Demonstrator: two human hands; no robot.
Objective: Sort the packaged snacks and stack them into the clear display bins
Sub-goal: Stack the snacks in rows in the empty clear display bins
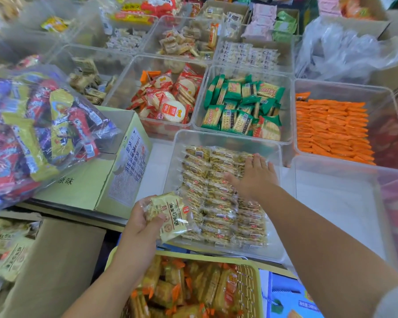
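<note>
Observed: the left grip [141, 222] is curled round a pale packet [171, 216], held over the near-left corner of the front bin [228, 137]. The right grip [256, 176] is spread flat, fingers straight, pressing on the rows of packets [216, 210] in that bin. A yellow basket [248, 288] of snacks sits nearer.

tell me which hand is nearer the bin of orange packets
Right. The right hand lies flat on packets in the near clear bin, beside the orange-packet bin. The left hand grips a cream biscuit packet at the near bin's left edge, farther off.
</note>
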